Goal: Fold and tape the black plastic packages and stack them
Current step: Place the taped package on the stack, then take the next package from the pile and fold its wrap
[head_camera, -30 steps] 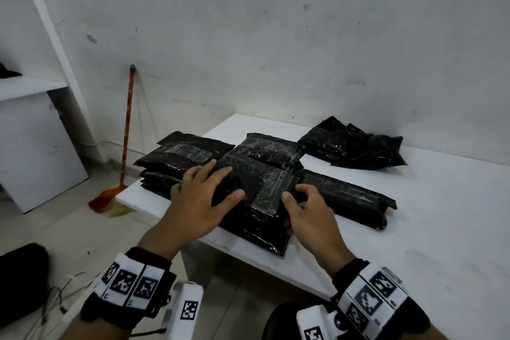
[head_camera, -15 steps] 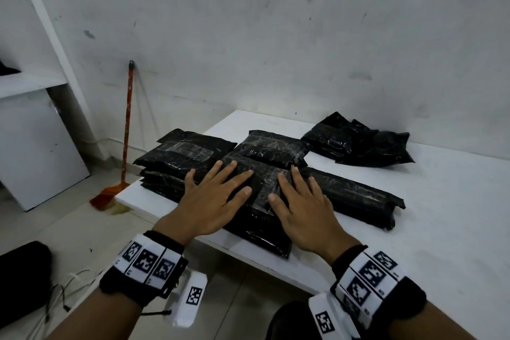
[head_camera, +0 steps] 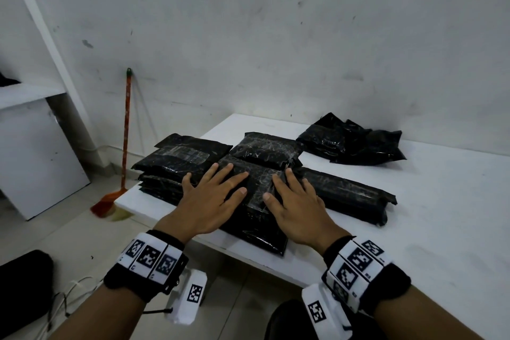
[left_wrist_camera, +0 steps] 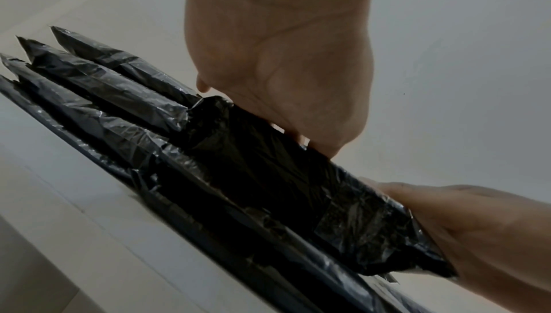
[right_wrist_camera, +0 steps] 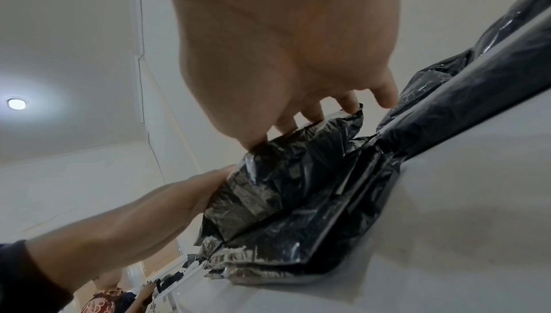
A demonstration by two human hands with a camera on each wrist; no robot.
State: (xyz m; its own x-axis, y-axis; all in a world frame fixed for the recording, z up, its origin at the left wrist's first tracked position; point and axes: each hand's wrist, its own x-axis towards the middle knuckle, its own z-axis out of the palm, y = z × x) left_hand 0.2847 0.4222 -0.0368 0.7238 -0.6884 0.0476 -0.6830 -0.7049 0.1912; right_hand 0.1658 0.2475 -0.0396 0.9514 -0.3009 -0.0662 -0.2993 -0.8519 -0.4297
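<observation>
A folded black plastic package (head_camera: 255,212) with clear tape across it lies at the near edge of the white table (head_camera: 441,229), on top of other packages. My left hand (head_camera: 212,199) lies flat on its left half and my right hand (head_camera: 295,201) lies flat on its right half, fingers straight and spread. A stack of taped packages (head_camera: 176,165) sits to the left, its ends showing as the layered stack (left_wrist_camera: 98,87) in the left wrist view. A long package (head_camera: 350,193) runs to the right. Another taped package (head_camera: 265,150) lies just behind my fingers.
A loose heap of crumpled black bags (head_camera: 353,141) sits at the back right by the wall. An orange broom (head_camera: 125,141) leans on the wall left of the table. A white shelf unit (head_camera: 30,130) stands at far left. A dark bag (head_camera: 24,284) lies on the floor.
A second ago both hands gripped the package's sides with curled fingers; they have since flattened onto its top and now press it down, sliding slightly toward the centre.
</observation>
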